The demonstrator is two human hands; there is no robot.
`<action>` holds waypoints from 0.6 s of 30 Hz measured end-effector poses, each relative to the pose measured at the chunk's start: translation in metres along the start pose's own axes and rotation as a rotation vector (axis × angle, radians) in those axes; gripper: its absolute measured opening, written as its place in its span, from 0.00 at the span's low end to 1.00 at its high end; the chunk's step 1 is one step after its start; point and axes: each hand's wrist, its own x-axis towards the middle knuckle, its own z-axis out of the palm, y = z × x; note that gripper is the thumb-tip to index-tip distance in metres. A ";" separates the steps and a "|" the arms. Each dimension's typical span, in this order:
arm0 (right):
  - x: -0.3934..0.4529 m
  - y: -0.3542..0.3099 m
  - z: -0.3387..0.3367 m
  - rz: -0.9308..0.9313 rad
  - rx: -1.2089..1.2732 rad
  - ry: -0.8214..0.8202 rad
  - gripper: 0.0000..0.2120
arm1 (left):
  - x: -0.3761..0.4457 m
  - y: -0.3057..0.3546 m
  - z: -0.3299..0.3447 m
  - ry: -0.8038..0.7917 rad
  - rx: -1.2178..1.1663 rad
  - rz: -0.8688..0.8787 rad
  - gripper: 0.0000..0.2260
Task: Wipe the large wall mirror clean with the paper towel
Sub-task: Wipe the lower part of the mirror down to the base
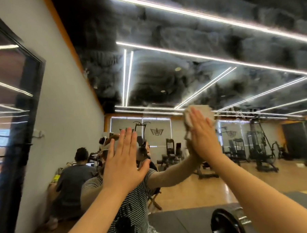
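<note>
The large wall mirror (209, 74) fills most of the view and reflects a gym hall with a dark ceiling and light strips. My right hand (203, 135) presses a crumpled white paper towel (202, 112) flat against the glass at centre right; the towel shows above and left of the fingers. My left hand (123, 159) is held up flat with fingers together and thumb out, palm toward the mirror, holding nothing. My reflection in a striped shirt (129, 206) appears behind both arms.
A white wall (65, 103) runs along the left with a dark-framed window (10, 115). The mirror reflects a seated person (76, 179), a wooden chair, weight machines (257, 146) and a wooden floor. A black weight plate (224, 225) lies at the bottom right on dark mats.
</note>
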 end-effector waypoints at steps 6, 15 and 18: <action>-0.011 0.024 -0.004 0.085 -0.029 -0.039 0.25 | 0.000 0.001 -0.001 0.009 -0.009 0.003 0.38; -0.008 0.048 -0.011 -0.070 -0.061 -0.062 0.28 | 0.002 0.004 -0.007 -0.047 0.046 -0.022 0.39; -0.009 0.053 -0.010 -0.128 -0.100 -0.069 0.28 | 0.002 0.005 -0.008 -0.058 0.067 -0.027 0.39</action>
